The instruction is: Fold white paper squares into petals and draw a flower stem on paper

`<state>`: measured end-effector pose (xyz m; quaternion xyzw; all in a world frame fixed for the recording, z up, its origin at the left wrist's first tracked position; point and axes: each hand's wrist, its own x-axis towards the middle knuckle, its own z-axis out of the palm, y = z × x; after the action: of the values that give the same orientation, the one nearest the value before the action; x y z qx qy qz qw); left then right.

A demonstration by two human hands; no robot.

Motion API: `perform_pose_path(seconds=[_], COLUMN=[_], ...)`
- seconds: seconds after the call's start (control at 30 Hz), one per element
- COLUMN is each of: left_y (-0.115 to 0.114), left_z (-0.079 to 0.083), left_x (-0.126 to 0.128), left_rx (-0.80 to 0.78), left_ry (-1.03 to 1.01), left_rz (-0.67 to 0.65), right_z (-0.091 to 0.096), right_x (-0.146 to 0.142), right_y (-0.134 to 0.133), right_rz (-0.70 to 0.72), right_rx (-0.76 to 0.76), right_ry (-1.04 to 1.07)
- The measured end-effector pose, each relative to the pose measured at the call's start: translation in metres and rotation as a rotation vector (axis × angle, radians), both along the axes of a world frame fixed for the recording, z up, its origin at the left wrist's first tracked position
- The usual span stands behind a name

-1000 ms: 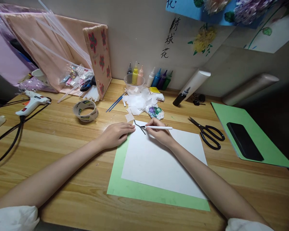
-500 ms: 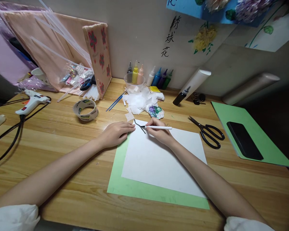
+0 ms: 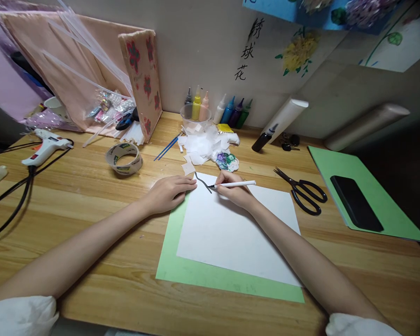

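Observation:
A white sheet of paper [image 3: 231, 233] lies on a light green sheet [image 3: 175, 261] on the wooden desk. My right hand [image 3: 233, 189] is closed on a thin white brush [image 3: 236, 184], its dark tip touching the paper near a black curved line [image 3: 203, 181] at the sheet's top left corner. My left hand [image 3: 170, 192] rests flat with fingers together on the paper's left edge, holding nothing.
Black scissors [image 3: 303, 192], a tape roll [image 3: 124, 158], a glue gun [image 3: 45, 147] with its cable, paint bottles [image 3: 217, 111], white paper scraps [image 3: 203, 142], a small palette [image 3: 227, 162], and a phone [image 3: 355, 203] on green card lie around. A wall stands behind.
The brush handle has tilted slightly upward at its far end and the view has shifted a little. The left hand stays in place.

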<state>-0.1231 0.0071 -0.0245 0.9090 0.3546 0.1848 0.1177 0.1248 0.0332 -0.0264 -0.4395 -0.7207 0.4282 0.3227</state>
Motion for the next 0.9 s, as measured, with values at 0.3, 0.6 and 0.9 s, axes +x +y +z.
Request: perform_pose_path(seconds=[0.3,0.6,0.9], left_y=[0.001,0.001,0.0], left_z=[0.001,0.0,0.0], left_x=[0.001,0.001,0.001], left_rx=[0.001,0.003,-0.003], left_ry=[0.0,0.002,-0.005], left_rz=[-0.003,-0.003,-0.006], right_z=[0.0,-0.003,-0.004], right_x=[0.005,0.01,0.013], right_y=[0.004,0.007,0.008], right_rz=[0.068,0.139,0.136], right_rx=[-0.026,-0.052,-0.094], right_ry=[0.011,0.061,0.094])
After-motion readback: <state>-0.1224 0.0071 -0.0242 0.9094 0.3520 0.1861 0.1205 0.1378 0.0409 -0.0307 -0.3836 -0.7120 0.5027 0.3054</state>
